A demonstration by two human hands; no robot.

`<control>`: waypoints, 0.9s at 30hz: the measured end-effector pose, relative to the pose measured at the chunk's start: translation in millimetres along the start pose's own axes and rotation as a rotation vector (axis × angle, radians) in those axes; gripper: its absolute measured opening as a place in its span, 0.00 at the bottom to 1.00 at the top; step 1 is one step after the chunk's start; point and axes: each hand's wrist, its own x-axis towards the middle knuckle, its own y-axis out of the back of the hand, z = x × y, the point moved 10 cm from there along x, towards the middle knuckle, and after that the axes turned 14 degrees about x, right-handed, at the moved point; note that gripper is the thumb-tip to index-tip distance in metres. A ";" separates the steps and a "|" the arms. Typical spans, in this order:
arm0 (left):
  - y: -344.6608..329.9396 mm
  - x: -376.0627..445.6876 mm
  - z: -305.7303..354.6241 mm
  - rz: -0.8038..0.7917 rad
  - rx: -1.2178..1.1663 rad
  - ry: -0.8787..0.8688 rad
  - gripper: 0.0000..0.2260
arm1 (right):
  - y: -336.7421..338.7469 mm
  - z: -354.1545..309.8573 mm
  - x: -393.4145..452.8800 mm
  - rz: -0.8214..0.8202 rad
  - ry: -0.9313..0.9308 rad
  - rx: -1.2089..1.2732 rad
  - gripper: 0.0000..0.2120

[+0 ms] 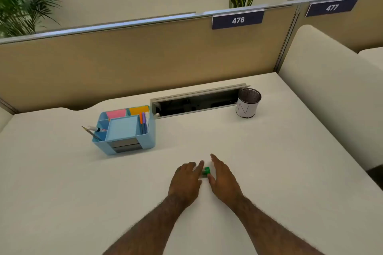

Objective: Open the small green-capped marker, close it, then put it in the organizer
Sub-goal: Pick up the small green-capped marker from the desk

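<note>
Two bare arms reach out over the white desk (62,192). The left hand (186,180) and the right hand (222,178) lie side by side, palms down, with the small green-capped marker (206,172) between them. Only its green part shows. The left fingers are bent near the marker, and the right fingers are stretched out, close together. It is hard to tell if any finger pinches the marker. The blue organizer (126,130) sits well apart, farther back on the left, with pens and bright paper pads inside. A mesh cup (247,102) stands far back on the right.
</note>
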 end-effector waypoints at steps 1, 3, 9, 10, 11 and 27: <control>2.0 3.3 2.1 -0.001 -0.008 -0.016 0.27 | 2.8 2.6 2.1 0.032 -0.013 0.067 0.29; 4.9 8.7 6.3 0.031 0.004 -0.043 0.25 | 6.1 6.8 4.3 0.059 -0.051 0.157 0.29; 0.8 24.2 13.2 0.024 -0.141 -0.055 0.23 | 8.0 8.3 13.0 0.086 -0.059 0.230 0.28; -1.0 28.2 11.0 0.022 -0.219 -0.031 0.22 | 7.7 8.8 14.6 0.094 -0.060 0.241 0.27; -1.0 31.5 7.4 0.020 -0.327 0.011 0.21 | 8.5 8.7 16.1 0.106 -0.062 0.258 0.26; -27.3 9.4 -60.0 0.022 -1.474 0.618 0.09 | -40.0 -2.5 13.5 -0.201 -0.360 0.687 0.15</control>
